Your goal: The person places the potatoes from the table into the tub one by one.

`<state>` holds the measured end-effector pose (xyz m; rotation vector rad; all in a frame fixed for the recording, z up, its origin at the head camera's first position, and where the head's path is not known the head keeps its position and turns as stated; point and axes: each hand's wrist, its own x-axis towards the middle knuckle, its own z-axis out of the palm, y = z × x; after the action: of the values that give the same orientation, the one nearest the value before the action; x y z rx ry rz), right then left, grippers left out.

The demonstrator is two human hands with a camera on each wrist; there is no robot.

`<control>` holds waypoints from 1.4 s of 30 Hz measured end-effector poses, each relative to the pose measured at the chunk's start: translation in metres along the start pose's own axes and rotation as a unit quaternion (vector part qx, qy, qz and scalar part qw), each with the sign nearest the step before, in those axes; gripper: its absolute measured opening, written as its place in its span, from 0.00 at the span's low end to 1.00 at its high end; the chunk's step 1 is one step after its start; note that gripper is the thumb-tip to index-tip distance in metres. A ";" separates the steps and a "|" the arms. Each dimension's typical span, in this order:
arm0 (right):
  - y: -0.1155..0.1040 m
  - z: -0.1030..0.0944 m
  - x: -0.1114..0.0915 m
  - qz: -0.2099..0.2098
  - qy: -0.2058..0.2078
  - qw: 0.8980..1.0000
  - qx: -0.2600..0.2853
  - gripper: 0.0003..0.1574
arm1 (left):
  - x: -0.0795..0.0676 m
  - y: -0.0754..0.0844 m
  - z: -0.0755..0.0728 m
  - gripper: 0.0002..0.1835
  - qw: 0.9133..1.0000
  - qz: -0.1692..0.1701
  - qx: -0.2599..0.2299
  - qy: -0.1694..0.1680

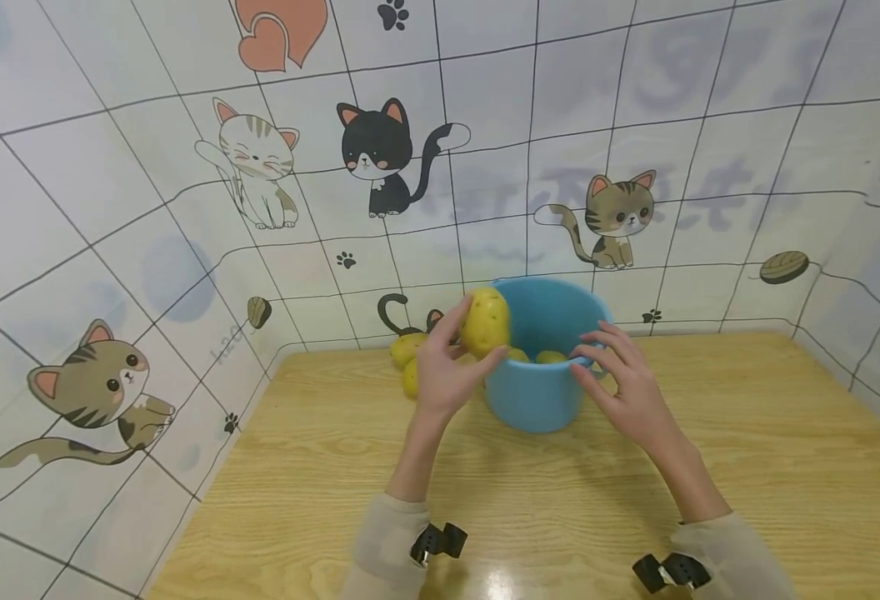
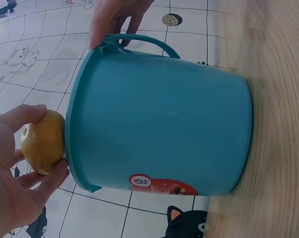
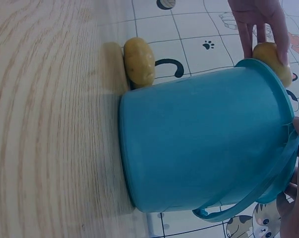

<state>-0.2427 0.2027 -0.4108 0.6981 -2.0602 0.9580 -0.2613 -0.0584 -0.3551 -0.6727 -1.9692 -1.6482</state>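
My left hand (image 1: 442,375) grips a yellow potato (image 1: 487,323) between thumb and fingers, at the left rim of a blue plastic bucket (image 1: 533,400). In the left wrist view this potato (image 2: 44,142) is right beside the rim. On the opposite side, my right hand (image 1: 630,385) holds the rim with fingers over the edge and thumb outside, near the handle (image 3: 258,191). Inside the upright bucket lie potatoes (image 1: 551,357), mostly hidden by its front wall.
Left of the bucket, more potatoes (image 1: 406,351) rest on the wood-grain table (image 1: 320,467), partly hidden behind my left hand. A tiled wall covering (image 1: 500,167) with cartoon cats rises close behind the bucket and along the left side.
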 end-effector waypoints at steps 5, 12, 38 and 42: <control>0.001 0.000 0.000 0.006 0.001 1.000 0.001 0.09 | 0.004 0.002 0.007 0.42 1.000 0.004 0.024 -0.013; 0.001 0.000 0.000 0.005 -0.001 1.000 0.002 0.09 | 0.006 -0.001 0.015 0.32 0.998 0.009 0.044 -0.039; -0.001 0.002 0.000 0.000 0.001 1.000 -0.001 0.08 | -0.004 -0.007 0.009 0.14 0.999 0.041 0.032 0.002; -0.002 0.001 0.000 -0.003 0.003 1.000 0.000 0.08 | -0.005 -0.009 0.006 0.17 0.999 0.039 0.024 0.012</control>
<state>-0.2421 0.2006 -0.4107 0.6999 -2.0515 0.9562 -0.2632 -0.0545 -0.3658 -0.6992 -1.9341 -1.5509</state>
